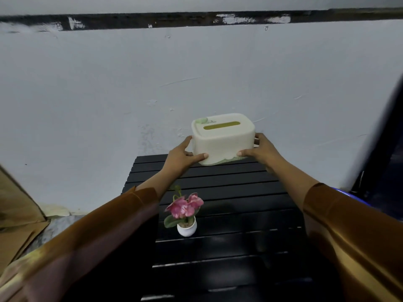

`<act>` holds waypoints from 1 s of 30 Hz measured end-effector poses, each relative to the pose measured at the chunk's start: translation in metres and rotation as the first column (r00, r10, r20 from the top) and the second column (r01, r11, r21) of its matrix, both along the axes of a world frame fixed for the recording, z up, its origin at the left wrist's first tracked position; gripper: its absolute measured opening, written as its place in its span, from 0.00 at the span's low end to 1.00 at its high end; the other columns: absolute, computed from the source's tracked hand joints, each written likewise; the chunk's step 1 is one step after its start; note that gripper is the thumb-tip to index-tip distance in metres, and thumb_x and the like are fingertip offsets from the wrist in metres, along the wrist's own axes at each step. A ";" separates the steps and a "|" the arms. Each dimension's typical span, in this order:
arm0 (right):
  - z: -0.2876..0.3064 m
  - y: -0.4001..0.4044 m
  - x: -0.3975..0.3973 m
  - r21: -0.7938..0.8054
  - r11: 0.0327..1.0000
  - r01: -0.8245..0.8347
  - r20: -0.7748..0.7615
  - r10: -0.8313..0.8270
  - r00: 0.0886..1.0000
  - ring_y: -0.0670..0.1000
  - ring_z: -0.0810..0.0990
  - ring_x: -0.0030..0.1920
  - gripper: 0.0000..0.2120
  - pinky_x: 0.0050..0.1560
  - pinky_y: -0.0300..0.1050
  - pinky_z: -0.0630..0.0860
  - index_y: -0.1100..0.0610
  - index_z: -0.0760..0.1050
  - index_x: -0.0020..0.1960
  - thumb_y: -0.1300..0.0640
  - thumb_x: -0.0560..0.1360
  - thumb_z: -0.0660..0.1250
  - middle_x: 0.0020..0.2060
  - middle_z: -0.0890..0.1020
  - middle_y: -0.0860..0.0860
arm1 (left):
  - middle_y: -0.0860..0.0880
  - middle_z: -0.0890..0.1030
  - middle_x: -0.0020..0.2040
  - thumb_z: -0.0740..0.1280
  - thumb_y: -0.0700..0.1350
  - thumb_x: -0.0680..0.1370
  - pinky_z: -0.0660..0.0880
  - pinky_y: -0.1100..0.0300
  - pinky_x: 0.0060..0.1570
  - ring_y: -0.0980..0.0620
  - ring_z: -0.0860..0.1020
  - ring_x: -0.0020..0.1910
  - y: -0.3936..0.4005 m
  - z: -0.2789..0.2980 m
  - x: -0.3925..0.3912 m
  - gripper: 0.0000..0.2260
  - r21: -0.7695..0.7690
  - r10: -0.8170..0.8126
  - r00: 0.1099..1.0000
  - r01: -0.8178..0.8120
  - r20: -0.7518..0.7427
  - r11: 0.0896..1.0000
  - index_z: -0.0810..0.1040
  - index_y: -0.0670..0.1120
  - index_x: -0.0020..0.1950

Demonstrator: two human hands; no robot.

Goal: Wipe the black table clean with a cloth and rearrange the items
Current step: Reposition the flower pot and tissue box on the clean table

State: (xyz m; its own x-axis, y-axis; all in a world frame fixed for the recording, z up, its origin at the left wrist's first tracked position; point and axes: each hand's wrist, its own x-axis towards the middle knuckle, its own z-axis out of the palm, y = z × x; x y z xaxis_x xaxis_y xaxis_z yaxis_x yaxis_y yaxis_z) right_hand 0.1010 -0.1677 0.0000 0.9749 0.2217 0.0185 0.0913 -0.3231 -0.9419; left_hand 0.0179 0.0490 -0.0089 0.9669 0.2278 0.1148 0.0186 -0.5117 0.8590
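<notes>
Now our 2 hands, left (pixel 182 154) and right (pixel 260 149), clasp the rigid, seemingly light tissue box (pixel 223 138) by its ends above the bench (pixel 239 192).

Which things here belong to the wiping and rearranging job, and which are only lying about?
Job: black table; tissue box, held by left hand and right hand; small flower pot. No cloth in view.

Lying about: cardboard on the floor; blue object, right.

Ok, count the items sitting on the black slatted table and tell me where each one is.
2. The cream plastic tissue box is at the black slatted table's far edge, gripped by the left hand and right hand. The pink flower in a white pot stands nearer, left of centre. The sleeves may hide others.
</notes>
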 end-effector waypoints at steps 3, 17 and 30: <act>0.001 -0.017 -0.016 0.000 1.000 0.002 -0.021 -0.002 1.000 0.57 0.70 0.67 0.37 0.63 0.50 0.70 0.59 0.61 0.70 0.65 0.67 0.74 0.68 0.70 0.56 | 0.43 0.83 0.52 0.72 0.53 0.71 0.75 0.55 0.53 0.47 0.80 0.50 -0.019 -0.001 -0.012 0.31 0.036 0.011 1.000 -0.011 -0.003 0.999 0.65 0.52 0.71; -0.035 -0.085 -0.047 -0.032 0.999 0.018 -0.130 -0.022 0.991 0.58 0.67 0.69 0.35 0.66 0.50 0.67 0.60 0.60 0.71 0.69 0.68 0.71 0.69 0.68 0.57 | 0.42 0.81 0.47 0.70 0.44 0.74 0.78 0.60 0.23 0.52 0.77 0.21 -0.100 -0.040 -0.038 0.30 -0.107 -0.004 0.988 -0.013 -0.157 0.994 0.60 0.50 0.72; -0.103 -0.085 -0.044 -0.058 0.998 0.015 -0.244 -0.028 0.969 0.58 0.72 0.64 0.37 0.64 0.52 0.72 0.59 0.61 0.70 0.71 0.66 0.73 0.66 0.72 0.58 | 0.49 0.77 0.42 0.68 0.40 0.76 0.79 0.54 0.28 0.49 0.78 0.26 -0.114 -0.108 -0.047 0.33 -0.215 0.025 0.968 -0.081 -0.251 0.973 0.53 0.52 0.75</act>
State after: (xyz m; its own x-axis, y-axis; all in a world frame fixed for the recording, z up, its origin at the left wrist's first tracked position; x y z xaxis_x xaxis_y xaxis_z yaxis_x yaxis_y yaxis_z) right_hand 0.0572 -0.2523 -0.1030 0.9528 0.1948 -0.2328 -0.1472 -0.3744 -0.9155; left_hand -0.0288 -0.0652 -0.1164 0.9445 0.2723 -0.1836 0.2649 -0.3015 0.9159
